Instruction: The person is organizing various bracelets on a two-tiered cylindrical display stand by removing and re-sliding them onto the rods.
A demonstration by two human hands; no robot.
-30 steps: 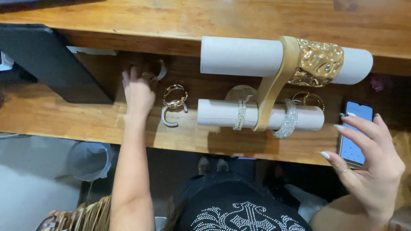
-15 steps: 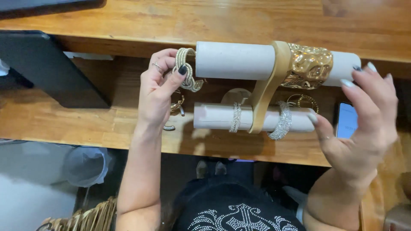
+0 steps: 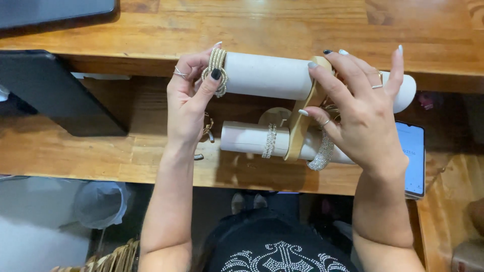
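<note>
The left hand [image 3: 189, 98] pinched a gold beaded bracelet [image 3: 217, 70] between thumb and forefinger, right at the left end of the upper white roll [image 3: 267, 75] of a two-tier bracelet stand, so the bracelet sat just over the lip of that roll. To do this well, the ring of the bracelet wanted to be kept square to the roll and open enough to ride over the edge without snagging, while the stand was kept from tipping or sliding on the wooden desk [image 3: 302, 25]. The right hand [image 3: 363, 116] served for that: it lay spread over the right part of the stand, fingers splayed across the upper roll and the tan wooden upright [image 3: 297, 136], pressing rather than closing around anything; whether it gripped the roll from behind could not be told. The left wrist was bent back, forearm rising straight from below, thumb in front of the bracelet and forefinger behind it. The right forearm came up from the lower right, wrist turned inward. On the lower roll [image 3: 247, 138] hung a thin sparkling bracelet [image 3: 271, 141] and a wider sparkling one [image 3: 322, 153] beside the upright. Another gold piece [image 3: 207, 127] lay on the lower shelf, partly hidden behind the left hand. A phone [image 3: 412, 156] rested to the right, a dark flat object [image 3: 55, 90] to the left.
</note>
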